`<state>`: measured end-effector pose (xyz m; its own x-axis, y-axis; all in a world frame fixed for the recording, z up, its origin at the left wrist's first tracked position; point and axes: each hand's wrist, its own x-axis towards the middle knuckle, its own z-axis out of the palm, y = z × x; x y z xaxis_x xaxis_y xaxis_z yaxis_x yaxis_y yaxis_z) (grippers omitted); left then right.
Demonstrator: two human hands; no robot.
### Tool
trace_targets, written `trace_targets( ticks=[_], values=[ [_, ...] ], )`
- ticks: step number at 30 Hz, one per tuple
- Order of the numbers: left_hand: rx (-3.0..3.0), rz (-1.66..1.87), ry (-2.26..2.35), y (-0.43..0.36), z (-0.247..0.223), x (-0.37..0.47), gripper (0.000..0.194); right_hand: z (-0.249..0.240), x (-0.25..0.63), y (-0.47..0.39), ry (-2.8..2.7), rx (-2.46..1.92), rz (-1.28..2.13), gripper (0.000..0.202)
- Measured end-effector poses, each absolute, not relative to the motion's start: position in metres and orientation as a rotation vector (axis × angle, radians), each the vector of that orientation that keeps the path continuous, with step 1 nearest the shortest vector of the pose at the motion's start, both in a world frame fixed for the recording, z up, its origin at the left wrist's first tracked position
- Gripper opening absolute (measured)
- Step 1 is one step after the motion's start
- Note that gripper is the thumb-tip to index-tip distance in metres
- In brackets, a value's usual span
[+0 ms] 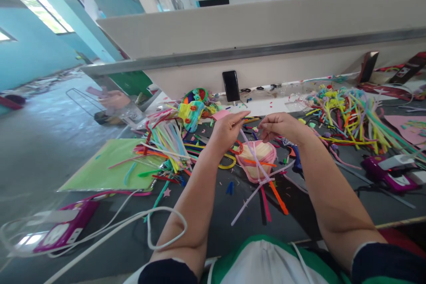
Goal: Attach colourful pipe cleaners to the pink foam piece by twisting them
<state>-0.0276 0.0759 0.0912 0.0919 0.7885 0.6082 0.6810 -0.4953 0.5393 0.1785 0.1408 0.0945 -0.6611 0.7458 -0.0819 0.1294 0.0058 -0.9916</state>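
A pink and cream heart-shaped piece lies on the dark table in front of me. Lilac pipe cleaners cross over it and meet at its lower point, and an orange pipe cleaner sticks out below. My left hand is at the heart's upper left, with the upper end of a lilac pipe cleaner at its fingers. Above the heart's upper right, my right hand has its fingers curled together in a pinch. What sits between those fingertips is too small to make out.
Bundles of colourful pipe cleaners lie left and right. Yellow-handled scissors are beside my left wrist. A phone leans on the white partition. Purple power strips with white cables flank the workspace. Another person's hand shows at left.
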Motion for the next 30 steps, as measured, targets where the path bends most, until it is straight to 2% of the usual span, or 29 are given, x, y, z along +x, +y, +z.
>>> trace_targets(
  ticks=[8,30],
  values=[
    [2.294,1.296,1.497,0.0771,0.0897,-0.0307,0.038,0.0952,0.1706,0.1361,-1.652,-0.956,1.779,0.01],
    [2.168,1.279,1.445,0.0754,0.0905,-0.0286,0.043,0.0891,0.1676,0.1382,-1.587,-0.916,1.706,0.01]
  ],
)
